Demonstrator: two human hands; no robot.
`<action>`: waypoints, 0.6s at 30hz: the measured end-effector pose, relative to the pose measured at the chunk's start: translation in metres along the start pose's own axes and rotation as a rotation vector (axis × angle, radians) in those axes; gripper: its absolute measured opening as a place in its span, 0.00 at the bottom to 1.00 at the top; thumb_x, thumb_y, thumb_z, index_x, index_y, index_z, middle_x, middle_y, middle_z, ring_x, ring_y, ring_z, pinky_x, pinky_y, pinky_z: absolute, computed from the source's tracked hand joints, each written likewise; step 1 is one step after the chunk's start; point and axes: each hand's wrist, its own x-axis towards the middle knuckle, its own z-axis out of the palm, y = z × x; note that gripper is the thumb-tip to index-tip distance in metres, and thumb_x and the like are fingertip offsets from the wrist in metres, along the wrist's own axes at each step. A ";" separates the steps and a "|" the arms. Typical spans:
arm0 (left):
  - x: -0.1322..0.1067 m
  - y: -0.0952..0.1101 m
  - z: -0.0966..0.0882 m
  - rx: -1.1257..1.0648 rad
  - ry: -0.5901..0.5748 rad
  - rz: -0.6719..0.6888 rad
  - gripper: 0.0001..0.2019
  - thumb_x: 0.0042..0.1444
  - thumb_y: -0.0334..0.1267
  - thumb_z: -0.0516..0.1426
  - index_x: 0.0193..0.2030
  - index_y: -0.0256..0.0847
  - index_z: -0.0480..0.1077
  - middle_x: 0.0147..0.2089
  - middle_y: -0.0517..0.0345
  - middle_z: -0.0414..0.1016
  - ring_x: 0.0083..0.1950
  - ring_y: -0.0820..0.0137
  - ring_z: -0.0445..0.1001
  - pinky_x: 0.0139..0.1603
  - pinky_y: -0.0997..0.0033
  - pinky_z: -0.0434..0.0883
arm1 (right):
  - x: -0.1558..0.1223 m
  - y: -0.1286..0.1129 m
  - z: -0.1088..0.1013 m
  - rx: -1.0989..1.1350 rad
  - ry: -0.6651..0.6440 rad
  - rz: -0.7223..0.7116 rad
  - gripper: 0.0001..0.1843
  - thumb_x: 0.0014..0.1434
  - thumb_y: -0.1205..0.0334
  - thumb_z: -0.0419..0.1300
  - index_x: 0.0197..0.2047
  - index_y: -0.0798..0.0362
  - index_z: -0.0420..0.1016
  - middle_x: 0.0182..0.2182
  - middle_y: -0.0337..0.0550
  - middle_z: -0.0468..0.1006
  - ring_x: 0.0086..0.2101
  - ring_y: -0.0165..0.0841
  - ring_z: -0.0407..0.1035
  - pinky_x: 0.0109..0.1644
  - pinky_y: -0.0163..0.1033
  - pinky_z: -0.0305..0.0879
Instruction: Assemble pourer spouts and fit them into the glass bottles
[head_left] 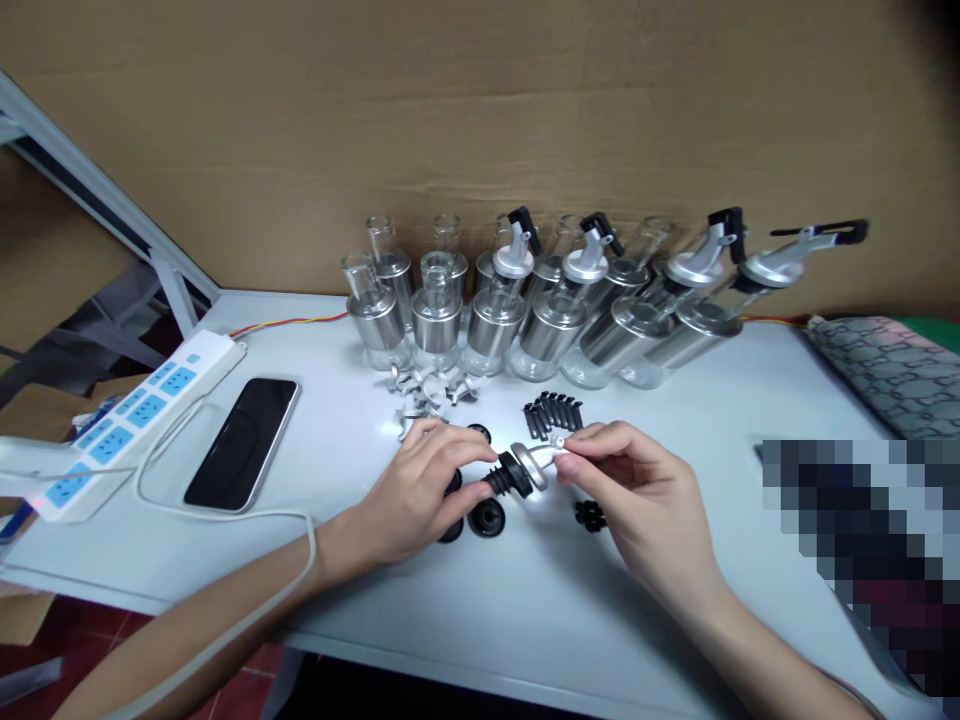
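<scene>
Head view: our left hand (420, 490) pinched the black stopper (504, 478), our right hand (637, 490) gripped its silver spout (534, 460) above the white table (525, 600).

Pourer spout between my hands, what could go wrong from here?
1. The left hand grips the black stopper and the right hand pinches the silver spout only near its tip, so a twist could make it slip out.
2. The loose stoppers lie right under the hands and might get knocked away.
3. The bottles stand crowded just behind, and a forward jerk could tip one.
</scene>
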 end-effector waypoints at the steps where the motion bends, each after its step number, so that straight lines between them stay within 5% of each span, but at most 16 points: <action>1: 0.000 -0.001 0.000 -0.004 -0.003 -0.006 0.08 0.68 0.39 0.47 0.48 0.38 0.62 0.42 0.50 0.76 0.42 0.66 0.74 0.46 0.61 0.68 | 0.000 0.000 0.001 -0.005 0.007 -0.008 0.05 0.49 0.68 0.68 0.27 0.48 0.78 0.25 0.35 0.78 0.26 0.25 0.70 0.29 0.27 0.67; 18: -0.004 0.001 0.009 -0.082 0.133 0.015 0.04 0.64 0.30 0.50 0.44 0.39 0.62 0.39 0.51 0.73 0.40 0.67 0.70 0.41 0.63 0.71 | 0.002 -0.008 0.007 0.014 0.006 0.062 0.09 0.45 0.58 0.70 0.24 0.52 0.76 0.21 0.37 0.76 0.23 0.29 0.69 0.27 0.34 0.65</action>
